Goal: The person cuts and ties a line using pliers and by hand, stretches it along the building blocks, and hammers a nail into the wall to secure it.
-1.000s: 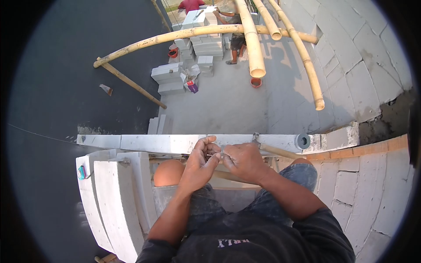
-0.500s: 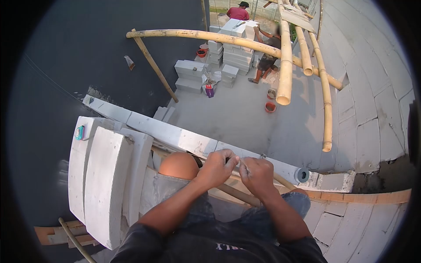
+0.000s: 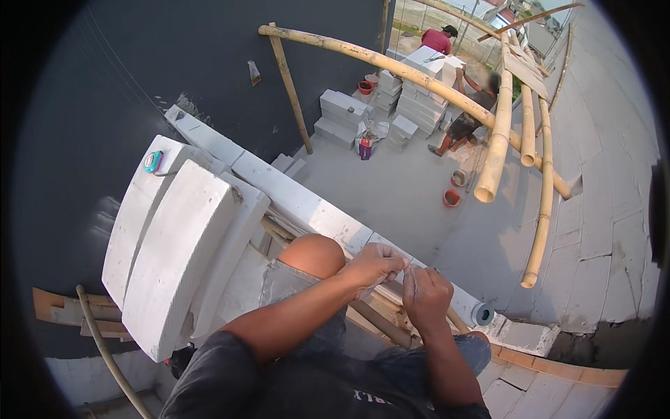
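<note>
My left hand (image 3: pixel 375 268) and my right hand (image 3: pixel 427 296) are close together in front of my knees, fingers pinched. Whatever lies between the fingertips is too small to make out. Just beyond them runs the top of a low wall of white blocks (image 3: pixel 303 199). A round grey roll or ring (image 3: pixel 481 314) sits on that wall, right of my right hand. To the left, large white blocks (image 3: pixel 183 255) stand stacked on edge, with a teal tape measure (image 3: pixel 153 161) on the rearmost one.
Bamboo poles (image 3: pixel 391 66) cross ahead, several ends hanging at right. Below the wall is a grey floor (image 3: pixel 377 199) with buckets (image 3: pixel 451 198) and block stacks (image 3: pixel 419 105). Two people work there, one in a red shirt (image 3: pixel 436 42). A dark wall (image 3: pixel 174 56) rises at left.
The view has turned and tilted, so the scene sits rotated and the floor area has shifted right. My hands stay pinched close together, the right one now more upright.
</note>
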`<action>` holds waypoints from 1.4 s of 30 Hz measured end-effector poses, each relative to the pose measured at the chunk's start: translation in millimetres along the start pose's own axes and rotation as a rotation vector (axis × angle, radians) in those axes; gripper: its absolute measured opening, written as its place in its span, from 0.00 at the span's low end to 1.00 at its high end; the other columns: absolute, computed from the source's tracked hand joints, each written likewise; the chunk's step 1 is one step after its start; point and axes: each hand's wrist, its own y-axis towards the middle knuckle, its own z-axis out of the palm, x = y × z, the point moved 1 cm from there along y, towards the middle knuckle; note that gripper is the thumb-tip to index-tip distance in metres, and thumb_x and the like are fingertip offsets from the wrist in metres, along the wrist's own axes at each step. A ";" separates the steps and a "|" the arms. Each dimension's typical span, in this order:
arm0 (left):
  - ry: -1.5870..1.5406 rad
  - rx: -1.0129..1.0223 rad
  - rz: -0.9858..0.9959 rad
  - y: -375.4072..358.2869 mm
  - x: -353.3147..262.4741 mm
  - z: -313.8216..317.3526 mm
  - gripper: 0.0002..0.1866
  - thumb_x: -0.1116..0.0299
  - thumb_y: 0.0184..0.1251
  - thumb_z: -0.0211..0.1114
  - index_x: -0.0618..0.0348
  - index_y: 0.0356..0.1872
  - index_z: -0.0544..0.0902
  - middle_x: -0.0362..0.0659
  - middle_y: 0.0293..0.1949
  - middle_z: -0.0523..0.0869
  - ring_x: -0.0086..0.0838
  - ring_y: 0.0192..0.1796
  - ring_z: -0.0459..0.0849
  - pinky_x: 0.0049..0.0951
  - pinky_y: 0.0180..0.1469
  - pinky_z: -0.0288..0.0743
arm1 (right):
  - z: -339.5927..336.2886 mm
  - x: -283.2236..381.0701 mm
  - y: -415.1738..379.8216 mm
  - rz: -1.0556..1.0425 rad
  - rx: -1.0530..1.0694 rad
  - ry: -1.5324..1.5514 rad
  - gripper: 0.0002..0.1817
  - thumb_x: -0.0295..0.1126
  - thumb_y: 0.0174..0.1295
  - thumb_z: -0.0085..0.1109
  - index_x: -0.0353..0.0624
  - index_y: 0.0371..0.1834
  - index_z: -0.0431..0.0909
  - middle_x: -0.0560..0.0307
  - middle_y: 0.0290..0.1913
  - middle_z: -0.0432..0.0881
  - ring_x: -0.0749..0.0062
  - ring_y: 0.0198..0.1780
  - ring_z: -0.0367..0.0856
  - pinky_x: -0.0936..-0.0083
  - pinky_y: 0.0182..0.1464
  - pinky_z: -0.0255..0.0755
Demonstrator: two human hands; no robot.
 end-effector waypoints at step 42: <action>0.865 -0.102 0.440 -15.2 -12.4 21.8 0.11 0.66 0.74 0.70 0.66 0.40 0.92 0.57 0.35 0.90 0.44 0.37 0.88 0.40 0.45 0.80 | -30.1 -7.3 2.6 0.134 0.222 0.236 0.03 0.22 0.61 0.69 0.38 0.36 0.85 0.49 0.30 0.84 0.51 0.32 0.85 0.57 0.35 0.78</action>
